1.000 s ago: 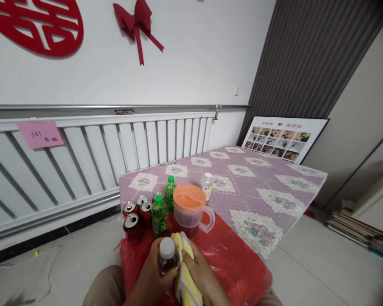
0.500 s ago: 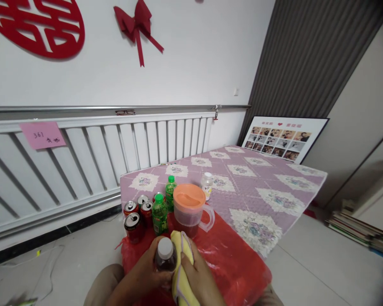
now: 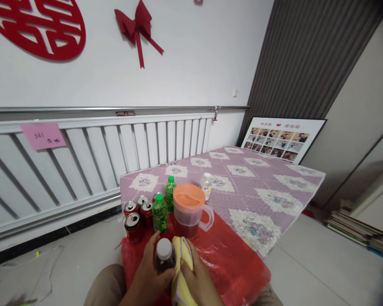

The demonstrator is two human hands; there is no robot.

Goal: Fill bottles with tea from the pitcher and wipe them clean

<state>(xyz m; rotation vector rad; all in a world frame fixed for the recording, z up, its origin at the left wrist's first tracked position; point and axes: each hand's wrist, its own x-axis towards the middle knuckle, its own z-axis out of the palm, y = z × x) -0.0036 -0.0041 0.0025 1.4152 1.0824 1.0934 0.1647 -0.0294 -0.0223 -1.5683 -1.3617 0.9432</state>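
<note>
I see the left hand (image 3: 150,272) gripping a white-capped bottle (image 3: 164,256) over the red plastic (image 3: 232,261), near the orange-lidded pitcher (image 3: 188,214). The right hand (image 3: 198,276) clasps a yellow cloth (image 3: 182,251) against the bottle's side

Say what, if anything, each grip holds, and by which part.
Left grip: the dark bottle, around its body below the cap. Right grip: the cloth, by its right side.

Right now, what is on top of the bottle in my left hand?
A white cap sits on the bottle; what lies under the cap is hidden. The left hand covers part of the side.
</note>
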